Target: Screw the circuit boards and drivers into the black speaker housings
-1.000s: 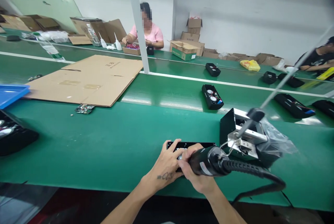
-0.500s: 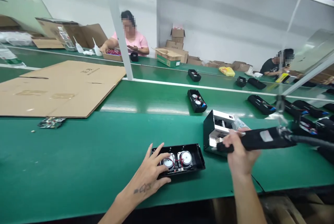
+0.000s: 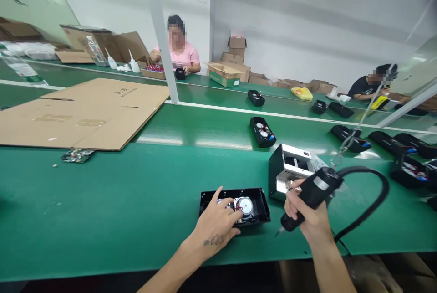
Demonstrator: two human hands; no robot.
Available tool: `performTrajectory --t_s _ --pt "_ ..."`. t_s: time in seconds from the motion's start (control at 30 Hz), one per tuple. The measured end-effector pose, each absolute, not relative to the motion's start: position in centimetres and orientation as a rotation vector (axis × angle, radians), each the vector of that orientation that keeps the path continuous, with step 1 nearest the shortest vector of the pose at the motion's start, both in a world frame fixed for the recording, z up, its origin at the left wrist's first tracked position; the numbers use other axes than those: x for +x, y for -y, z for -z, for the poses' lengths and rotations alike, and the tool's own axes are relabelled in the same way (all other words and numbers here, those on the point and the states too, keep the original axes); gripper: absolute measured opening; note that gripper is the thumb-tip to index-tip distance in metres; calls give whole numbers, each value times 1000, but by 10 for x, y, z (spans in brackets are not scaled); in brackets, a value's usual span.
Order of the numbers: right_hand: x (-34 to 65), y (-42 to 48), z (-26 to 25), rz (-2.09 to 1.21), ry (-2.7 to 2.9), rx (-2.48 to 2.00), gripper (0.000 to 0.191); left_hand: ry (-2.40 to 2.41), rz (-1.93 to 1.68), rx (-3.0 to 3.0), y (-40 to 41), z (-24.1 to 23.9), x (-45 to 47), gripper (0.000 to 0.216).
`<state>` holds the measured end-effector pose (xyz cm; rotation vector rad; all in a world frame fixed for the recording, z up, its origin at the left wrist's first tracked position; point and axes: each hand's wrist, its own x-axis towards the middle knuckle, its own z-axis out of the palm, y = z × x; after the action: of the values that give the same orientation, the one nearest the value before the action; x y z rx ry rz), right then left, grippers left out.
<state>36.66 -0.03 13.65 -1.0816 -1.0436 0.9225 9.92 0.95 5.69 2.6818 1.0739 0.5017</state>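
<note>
Left hand (image 3: pixel 215 227), 6 o'clock: fingers spread loosely over black casing (image 3: pixel 261 205), between 5 and 6 o'clock; better braced at the rim, off the speakers (image 3: pixel 245 207). Right hand (image 3: pixel 311 214), 4 o'clock: fingers wrapped round electric screwdriver (image 3: pixel 312 196), bit tilted, clear of casing; best held upright over any screw. Writing: cardboard sheet (image 3: pixel 99 117), 9 o'clock, print unreadable; screwdriver's pale label (image 3: pixel 321 183), 4 o'clock, illegible.

Smooth green tabletop (image 3: pixel 129 202): wide passage left of the left hand (image 3: pixel 217 225).
Open black rectangular plastic housing (image 3: pixel 262 206): hand blocks part.
Gap to boxy black-and-silver metal machine (image 3: pixel 276 175): narrow.
Right obstacles: black cylindrical screwdriver (image 3: pixel 313 196), looped black cable (image 3: pixel 385 187); cable height hard to judge.
</note>
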Motion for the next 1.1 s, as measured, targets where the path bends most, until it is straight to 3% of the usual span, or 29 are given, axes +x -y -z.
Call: performTrajectory --t_s 0.2,1.1 --pt "325 18 -144 -945 1006 -741 13 -1066 -498 2764 -6 -50 102 25" --pt "293 18 -97 -998 1158 -916 25 -1048 -462 2710 -4 -66 101 25"
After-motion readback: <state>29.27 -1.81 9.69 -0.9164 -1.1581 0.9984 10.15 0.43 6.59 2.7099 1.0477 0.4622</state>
